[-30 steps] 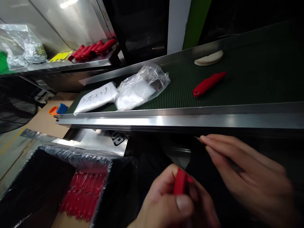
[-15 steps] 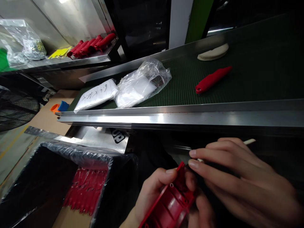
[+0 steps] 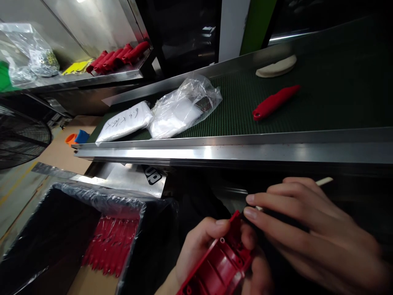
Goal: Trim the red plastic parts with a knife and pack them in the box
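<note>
My left hand grips a red plastic shell part, its ribbed hollow side facing up, low in the middle of the view. My right hand pinches a thin tool with a pale handle; its tip sits at the upper end of the red part and is hidden by my fingers. Both hands are below the steel rail of the conveyor.
On the dark green belt lie a red handle-shaped part, a cream part, and two plastic bags. A lined black bin at lower left holds several red parts. More red parts lie on a steel shelf.
My left hand turned the red part from edge-on to hollow side up. My right hand came down and left, bringing the tool to the part's end; little has moved in the last half second.
</note>
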Demonstrator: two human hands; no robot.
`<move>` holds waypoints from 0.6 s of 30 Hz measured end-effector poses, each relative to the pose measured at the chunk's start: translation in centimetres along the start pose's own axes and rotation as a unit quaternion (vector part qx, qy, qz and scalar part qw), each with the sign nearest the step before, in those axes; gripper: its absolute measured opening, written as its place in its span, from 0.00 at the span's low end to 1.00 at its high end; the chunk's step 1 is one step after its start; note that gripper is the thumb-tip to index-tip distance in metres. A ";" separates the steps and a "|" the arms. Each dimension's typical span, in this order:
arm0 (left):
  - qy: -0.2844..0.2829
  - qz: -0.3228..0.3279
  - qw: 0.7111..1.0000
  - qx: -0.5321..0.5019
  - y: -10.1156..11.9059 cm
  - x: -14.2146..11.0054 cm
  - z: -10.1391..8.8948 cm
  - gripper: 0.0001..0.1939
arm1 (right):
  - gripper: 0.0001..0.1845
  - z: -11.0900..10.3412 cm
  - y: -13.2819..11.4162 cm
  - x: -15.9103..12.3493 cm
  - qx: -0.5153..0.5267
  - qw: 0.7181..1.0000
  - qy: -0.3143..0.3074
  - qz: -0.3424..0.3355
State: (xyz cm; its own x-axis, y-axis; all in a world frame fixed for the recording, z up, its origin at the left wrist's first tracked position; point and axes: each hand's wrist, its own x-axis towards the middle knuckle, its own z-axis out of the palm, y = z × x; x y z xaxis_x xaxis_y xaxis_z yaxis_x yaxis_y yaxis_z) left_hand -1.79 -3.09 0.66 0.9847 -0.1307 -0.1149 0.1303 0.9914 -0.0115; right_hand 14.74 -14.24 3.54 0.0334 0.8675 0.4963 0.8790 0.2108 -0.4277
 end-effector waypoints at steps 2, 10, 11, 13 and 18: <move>0.048 -0.007 0.999 -0.012 0.0 -0.1 0.2 0.19 | 0.23 0.0 0.0 0.1 0.004 1.000 0.002 -0.007; 0.082 0.021 0.996 0.016 -0.4 -0.6 1.6 0.20 | 0.29 -1.8 0.9 0.4 -0.002 0.993 0.078 0.083; 0.091 0.033 0.995 -0.005 -0.3 -0.6 1.9 0.20 | 0.29 -1.7 0.7 0.5 0.013 0.994 0.072 0.085; 0.096 0.034 0.994 -0.034 -0.1 -0.6 2.7 0.20 | 0.27 -1.3 -0.1 0.8 0.039 0.993 0.064 0.092; 0.096 0.009 0.993 -0.065 0.3 -0.6 3.4 0.19 | 0.20 0.3 -1.8 0.6 0.079 0.981 0.073 0.164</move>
State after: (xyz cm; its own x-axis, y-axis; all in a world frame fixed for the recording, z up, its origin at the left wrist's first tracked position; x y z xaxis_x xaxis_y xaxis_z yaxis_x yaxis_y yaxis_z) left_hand -1.91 -2.75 4.15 0.9449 -0.1217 -0.3039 0.0839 0.9874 -0.1344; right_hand 13.02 -13.94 4.34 0.3808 0.8286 0.4104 0.7254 0.0076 -0.6883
